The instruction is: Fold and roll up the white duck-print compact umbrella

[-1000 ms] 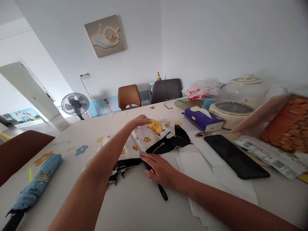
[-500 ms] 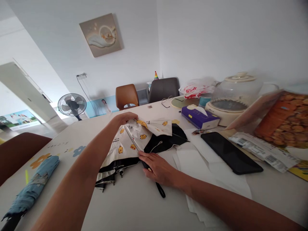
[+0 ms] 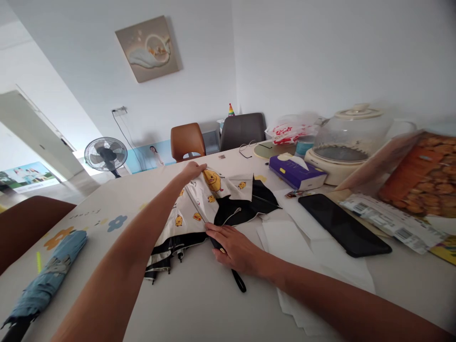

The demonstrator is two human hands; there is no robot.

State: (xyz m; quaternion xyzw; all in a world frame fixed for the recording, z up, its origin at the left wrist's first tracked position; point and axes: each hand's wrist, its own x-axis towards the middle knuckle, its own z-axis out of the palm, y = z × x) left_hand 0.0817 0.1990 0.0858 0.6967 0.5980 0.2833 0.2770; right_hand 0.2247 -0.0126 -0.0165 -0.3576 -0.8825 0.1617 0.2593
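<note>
A white umbrella printed with yellow ducks and lined in black lies half collapsed on the table. My left hand reaches to its far edge and pinches the fabric there, lifting it a little. My right hand lies over the umbrella's black handle, fingers curled around it and pressing it against the tabletop. The handle's wrist strap sticks out below my palm.
A folded blue umbrella lies at the left edge. White paper sheets, a black phone, a purple tissue box, a cooker with a glass lid and a snack package fill the right side. Chairs stand beyond.
My left hand let the canopy fold toward me, then pulled its far edge back out and up. My right hand stayed on the handle.
</note>
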